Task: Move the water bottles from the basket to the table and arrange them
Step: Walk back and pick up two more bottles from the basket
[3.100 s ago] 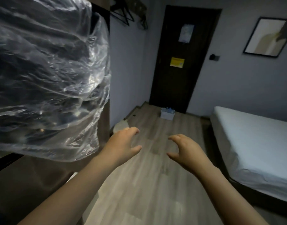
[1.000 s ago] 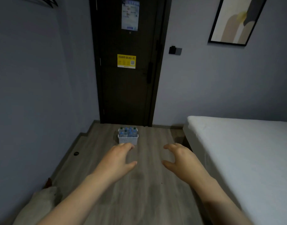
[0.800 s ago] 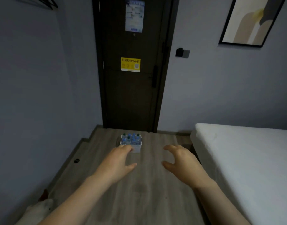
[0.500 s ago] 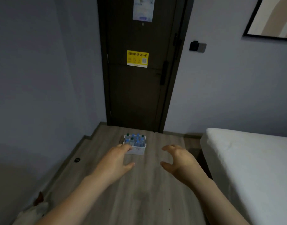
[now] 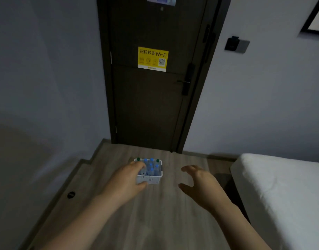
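Note:
A small white plastic basket (image 5: 152, 179) stands on the wood floor in front of a dark door. Several upright water bottles (image 5: 151, 166) with blue and green caps fill it. My left hand (image 5: 125, 183) reaches forward, fingers loosely spread and holding nothing; it overlaps the basket's left side in the view, though the basket lies farther off on the floor. My right hand (image 5: 200, 184) is held out to the right of the basket, fingers loosely curved, also holding nothing. No table is in view.
The dark door (image 5: 151, 98) with a yellow Wi-Fi sticker (image 5: 153, 59) closes the far end. A white bed (image 5: 281, 192) fills the right side. A grey wall runs along the left, with a round door stop (image 5: 71, 195) on the floor.
I have walked from beside a plastic-covered rack toward the door. The basket has come nearer and larger, and both outstretched hands now frame it.

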Available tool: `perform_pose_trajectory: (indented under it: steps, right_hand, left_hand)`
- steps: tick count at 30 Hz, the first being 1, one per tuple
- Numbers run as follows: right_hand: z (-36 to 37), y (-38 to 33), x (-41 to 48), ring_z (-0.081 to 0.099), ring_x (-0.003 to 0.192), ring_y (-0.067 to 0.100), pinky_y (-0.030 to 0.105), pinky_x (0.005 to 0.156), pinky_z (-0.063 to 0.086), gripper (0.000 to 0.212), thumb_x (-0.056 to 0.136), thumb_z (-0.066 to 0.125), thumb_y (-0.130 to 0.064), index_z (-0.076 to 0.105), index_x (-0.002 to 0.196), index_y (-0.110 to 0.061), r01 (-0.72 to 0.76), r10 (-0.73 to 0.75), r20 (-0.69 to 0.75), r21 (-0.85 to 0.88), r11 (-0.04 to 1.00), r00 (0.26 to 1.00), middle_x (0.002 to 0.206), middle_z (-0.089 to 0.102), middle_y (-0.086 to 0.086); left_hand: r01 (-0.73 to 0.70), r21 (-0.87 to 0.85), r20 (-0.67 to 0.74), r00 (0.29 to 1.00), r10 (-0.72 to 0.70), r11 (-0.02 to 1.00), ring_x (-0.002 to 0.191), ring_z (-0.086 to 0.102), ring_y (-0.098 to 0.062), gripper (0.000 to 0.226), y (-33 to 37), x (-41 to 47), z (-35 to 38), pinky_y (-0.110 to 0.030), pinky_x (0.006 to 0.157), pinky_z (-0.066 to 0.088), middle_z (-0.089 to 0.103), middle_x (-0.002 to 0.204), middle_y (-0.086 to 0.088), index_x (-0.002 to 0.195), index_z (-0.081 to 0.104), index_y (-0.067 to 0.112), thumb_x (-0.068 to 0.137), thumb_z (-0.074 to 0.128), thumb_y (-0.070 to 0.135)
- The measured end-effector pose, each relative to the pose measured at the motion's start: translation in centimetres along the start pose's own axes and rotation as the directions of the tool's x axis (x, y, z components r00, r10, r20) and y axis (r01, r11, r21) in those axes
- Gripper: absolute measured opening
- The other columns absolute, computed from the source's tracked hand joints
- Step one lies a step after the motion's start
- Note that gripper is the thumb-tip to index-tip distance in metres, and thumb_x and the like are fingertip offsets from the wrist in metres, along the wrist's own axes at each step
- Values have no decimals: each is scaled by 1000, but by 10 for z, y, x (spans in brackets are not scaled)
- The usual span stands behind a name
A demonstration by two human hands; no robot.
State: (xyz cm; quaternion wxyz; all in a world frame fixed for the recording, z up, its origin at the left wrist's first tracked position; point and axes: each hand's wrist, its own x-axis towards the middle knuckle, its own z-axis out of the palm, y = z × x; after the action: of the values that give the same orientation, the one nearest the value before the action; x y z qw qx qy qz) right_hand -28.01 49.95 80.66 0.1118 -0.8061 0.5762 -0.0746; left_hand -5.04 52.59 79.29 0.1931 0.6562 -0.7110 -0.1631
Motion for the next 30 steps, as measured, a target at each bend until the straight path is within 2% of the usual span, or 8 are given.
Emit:
perform_pose_trajectory:
  steps: [5, 9, 11, 16, 20, 22, 25, 30]
  right_hand:
    - [10, 9, 69, 52, 118, 5, 20, 98, 44, 51, 88, 62, -40, 45, 135, -30, -27, 25, 47, 25, 999, 999, 136, 50, -10]
    - [18, 23, 126, 52, 118, 5, 21, 98, 44, 51, 87, 63, -40, 46, 134, -31, -41, 40, 46, 23, 999, 998, 135, 51, -10]
    - [24, 31, 156, 53, 115, 4, 20, 95, 45, 51, 87, 63, -41, 46, 134, -31, -35, 34, 49, 20, 999, 998, 133, 52, -11]
    - [44, 61, 239, 54, 110, 3, 17, 86, 44, 50, 85, 64, -43, 47, 131, -35, -12, 11, 83, 18, 1000, 996, 129, 54, -12]
    - [55, 93, 310, 53, 113, 5, 19, 89, 44, 50, 85, 63, -43, 47, 131, -35, -5, 1, 143, 25, 1000, 990, 130, 52, -11]
    - [57, 114, 351, 52, 114, 5, 19, 90, 44, 50, 86, 63, -43, 47, 132, -34, -4, -2, 176, 33, 999, 984, 131, 52, -11]
    - [58, 141, 413, 52, 116, 6, 18, 91, 42, 50, 86, 63, -43, 47, 132, -33, 12, -21, 225, 40, 999, 974, 133, 52, -10]
    - [70, 170, 492, 53, 114, 7, 16, 88, 38, 51, 86, 62, -43, 47, 133, -32, 22, -35, 282, 49, 999, 959, 132, 53, -8]
  left_hand:
    - [2, -13, 36, 999, -2, 1000, 106, 54, -4, 39, -30, 68, 3, -14, 81, 40, 57, 122, 10, 118, 54, 27, 82, 68, 33]
    - [7, -7, 43, 999, -6, 1000, 97, 47, 5, 42, -51, 120, 7, -2, 68, 28, 56, 122, 14, 120, 53, 30, 82, 69, 35]
    - [23, -11, 43, 999, -22, 1000, 93, 44, 6, 43, -60, 147, 10, -1, 63, 28, 55, 121, 15, 121, 52, 31, 82, 68, 35]
    - [70, -11, 56, 996, -69, 997, 91, 43, 5, 41, -83, 225, 25, -4, 64, 28, 55, 117, 14, 119, 52, 31, 82, 68, 35]
    - [122, -39, 81, 990, -118, 992, 89, 42, 5, 41, -94, 290, 40, -3, 60, 28, 52, 113, 15, 119, 51, 30, 82, 68, 36]
    - [156, -73, 125, 981, -146, 985, 91, 44, 3, 40, -98, 330, 48, -4, 65, 31, 52, 111, 15, 118, 52, 28, 82, 69, 36]
    - [197, -84, 154, 971, -182, 977, 93, 54, -4, 32, -99, 390, 57, -13, 73, 40, 57, 108, 10, 108, 55, 24, 82, 70, 35]
    - [283, -99, 197, 945, -259, 954, 102, 58, -10, 33, -107, 460, 77, -24, 87, 49, 61, 115, 4, 113, 56, 19, 85, 68, 31]
